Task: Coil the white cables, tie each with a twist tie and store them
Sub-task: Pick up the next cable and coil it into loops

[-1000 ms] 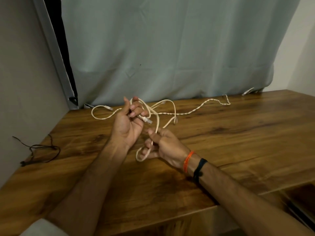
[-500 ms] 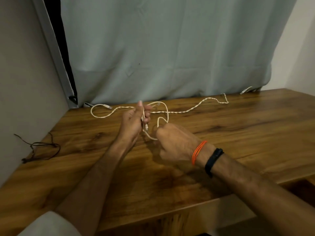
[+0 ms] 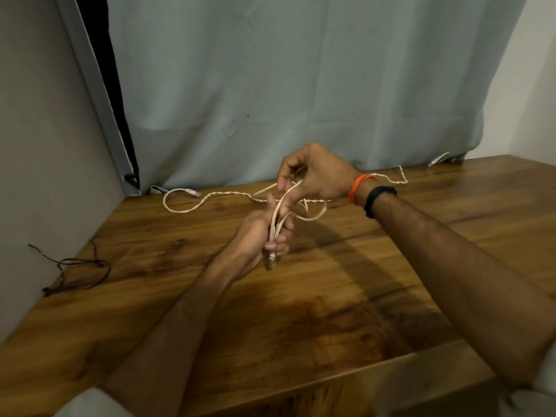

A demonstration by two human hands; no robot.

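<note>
White cable (image 3: 313, 216) is only partly coiled: a few loops sit gripped in the left hand (image 3: 264, 233) above the worktop (image 3: 331, 311), the rest trailing behind; tying and storing remain. The right hand (image 3: 313, 176), pinching the strand, has lifted higher than half a second ago, drawing another loop.

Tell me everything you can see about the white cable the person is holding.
The white cable is thin, pale and flexible. Several strands run gathered through the left hand, whose fingers curl round them, and a plug end hangs just below that hand. The right hand, raised above, pinches a strand that rises from the bundle. A loose loop droops to the right of the hands, over the wooden table.
</note>
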